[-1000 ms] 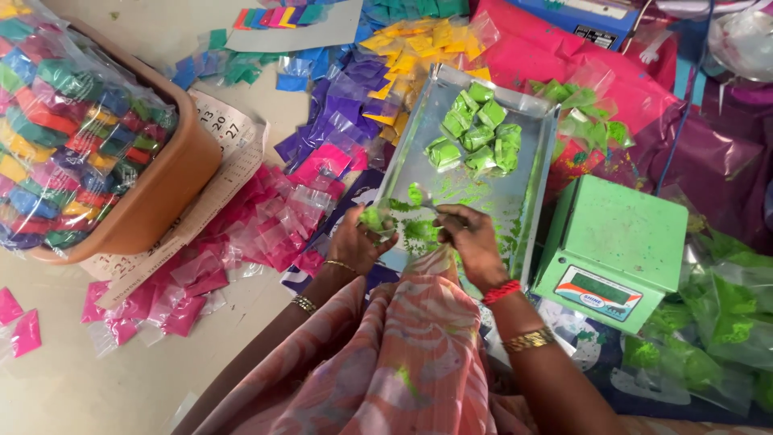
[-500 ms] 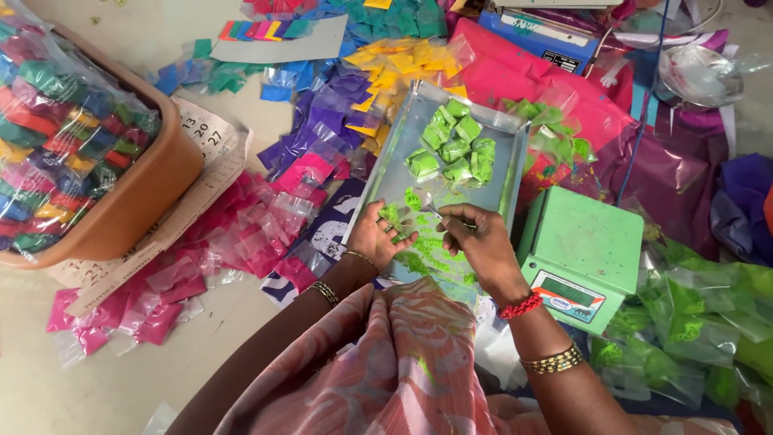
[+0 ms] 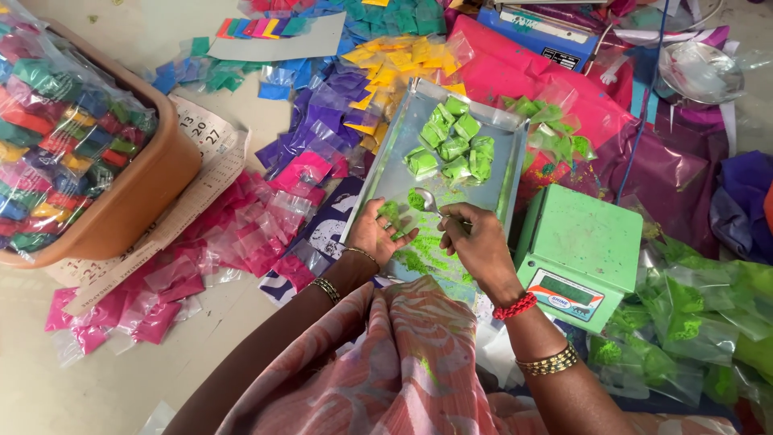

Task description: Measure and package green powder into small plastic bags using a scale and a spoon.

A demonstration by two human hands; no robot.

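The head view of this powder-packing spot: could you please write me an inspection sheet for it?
Surface: pale floor, spotted with powder.
Job's things: metal tray holding filled green packets and loose green powder; spoon heaped with green powder.
Clutter: pink packets, purple packets, yellow packets, bagged green powder, tub of mixed packets.
Grips: right hand holds the spoon; left hand holds a small packet with green powder.
Cables: blue cord running past the scale.
Surroundings: green weighing scale, calendar sheet.
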